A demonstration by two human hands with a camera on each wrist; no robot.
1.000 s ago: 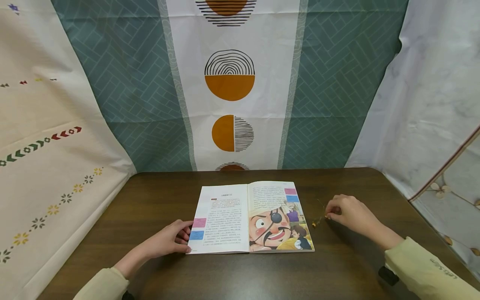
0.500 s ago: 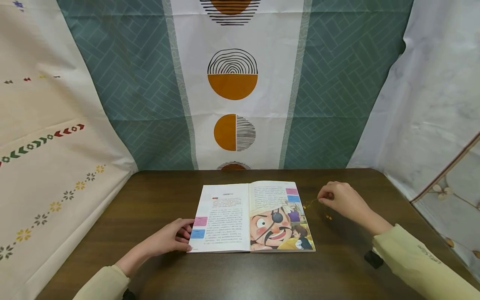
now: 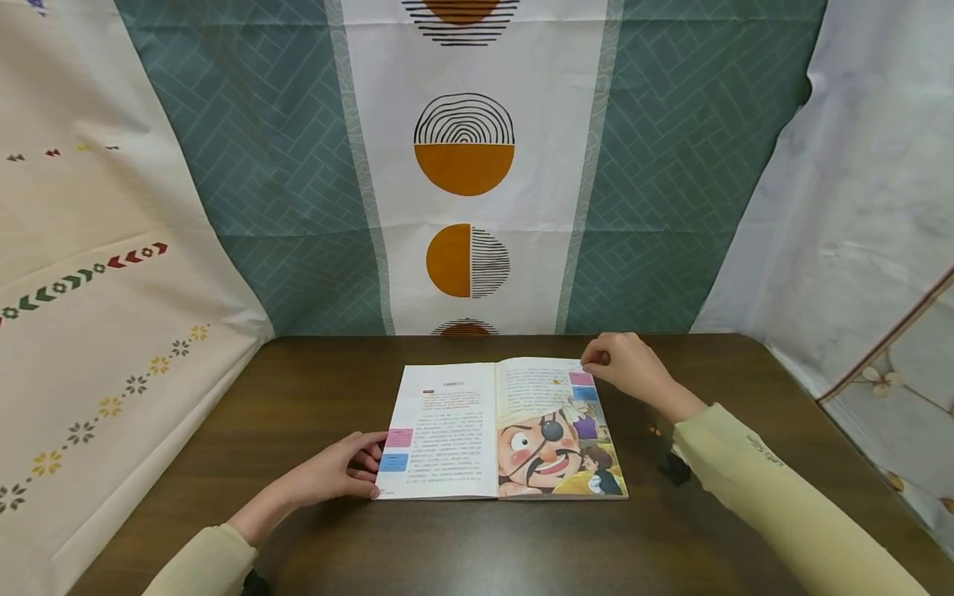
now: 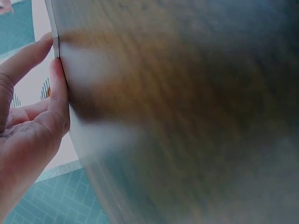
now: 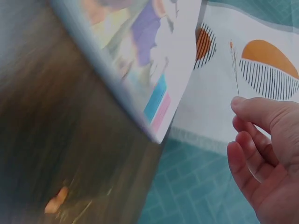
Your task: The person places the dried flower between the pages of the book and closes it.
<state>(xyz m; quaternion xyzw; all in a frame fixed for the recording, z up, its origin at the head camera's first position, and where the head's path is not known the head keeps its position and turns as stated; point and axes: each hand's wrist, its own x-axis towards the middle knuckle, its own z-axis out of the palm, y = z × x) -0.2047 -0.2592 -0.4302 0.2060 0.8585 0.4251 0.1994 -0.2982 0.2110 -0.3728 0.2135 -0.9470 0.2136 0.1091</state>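
An open picture book point(image 3: 450, 414) lies on the brown table, text on its left page and a cartoon pirate on its right. My left hand point(image 3: 339, 472) rests at the book's left edge, thumb by the lower corner and forefinger higher up; the left wrist view shows these fingertips right at an edge. At the book's upper right corner, my right hand point(image 3: 626, 364) pinches a thin dried flower sprig point(image 5: 235, 65) between thumb and forefinger. The sprig's small yellow head point(image 3: 556, 382) overlaps the right page in the head view.
Another small dried flower point(image 3: 654, 430) lies on the table point(image 3: 477, 546) right of the book, under the right forearm; the right wrist view shows this flower point(image 5: 57, 200) blurred. Patterned cloth point(image 3: 298, 165) hangs behind the table's far edge.
My right hand has risen from the table right of the book and moved left and away to the book's upper right corner, carrying the sprig. The left hand stays put.
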